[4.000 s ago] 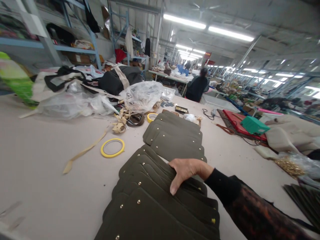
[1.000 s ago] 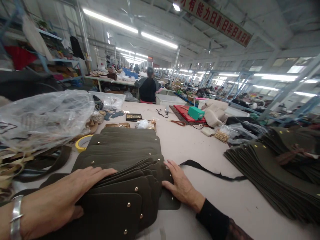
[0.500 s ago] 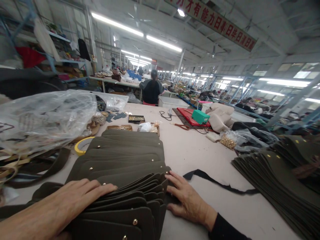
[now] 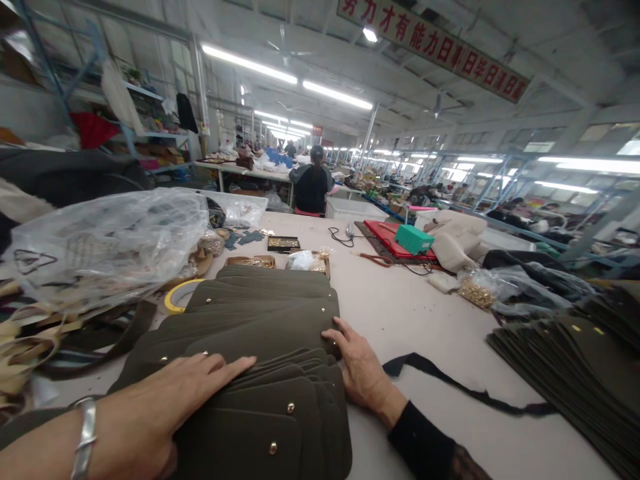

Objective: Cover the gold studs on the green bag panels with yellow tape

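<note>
A fanned stack of dark olive leather-like panels (image 4: 260, 297) with small gold studs lies on the table in front of me. My left hand (image 4: 185, 393), a silver bracelet at its wrist, lies across the stack's left side. Its fingers are stretched out and its index fingertip rests beside the overlapping edges. My right hand (image 4: 357, 363) is at the stack's right edge, its fingers apart and their tips touching the panels near a stud. The thumb of that hand is hidden. Nearer to me, the front panels (image 4: 310, 440) lie overlapped and flat.
Left of the stack are a yellow tape roll (image 4: 181, 297) and a clear plastic bag (image 4: 110, 247). A black strip (image 4: 450, 383) and another panel stack (image 4: 560, 360) lie to the right. Behind are a stud tray (image 4: 283, 243) and a green box (image 4: 414, 240). A person (image 4: 313, 183) sits farther off.
The front panels have spread lower and flatter. My right hand has shifted up along the right edge, and my left hand a little right. The view has turned slightly left.
</note>
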